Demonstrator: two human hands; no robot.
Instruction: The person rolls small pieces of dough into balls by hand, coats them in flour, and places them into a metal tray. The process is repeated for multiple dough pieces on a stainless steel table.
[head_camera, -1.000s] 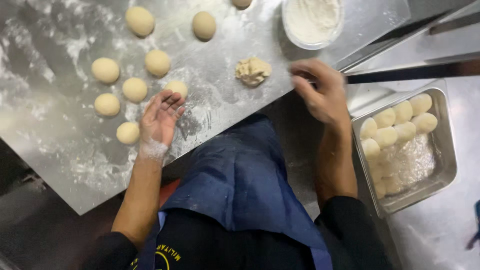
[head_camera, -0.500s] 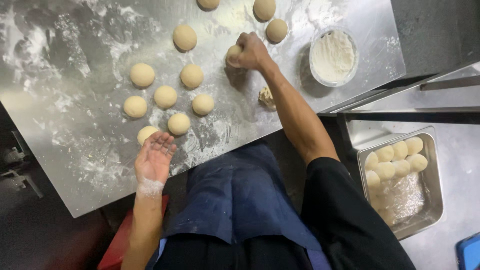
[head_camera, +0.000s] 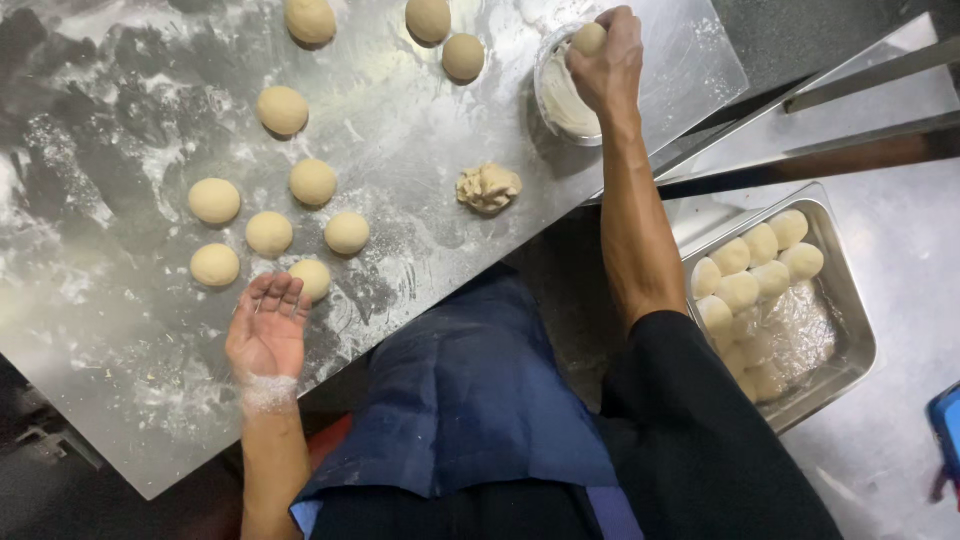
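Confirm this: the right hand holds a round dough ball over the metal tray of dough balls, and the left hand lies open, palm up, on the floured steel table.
Not quite. The head view shows the right hand holding the round dough ball over the white flour bowl, not the tray. The left hand does lie open on the floured steel table.

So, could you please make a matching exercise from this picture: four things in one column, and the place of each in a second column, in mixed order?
Things:
1. right hand
2. left hand
3. ragged dough lump
4. steel tray

Places:
A. alone on the floured table, between the rolled balls and the bowl
B. open, palm up, beside the nearest dough ball
C. over the white bowl, holding a small dough ball
D. off to the right of the table, filled with rows of dough balls

Pairs: 1-C, 2-B, 3-A, 4-D
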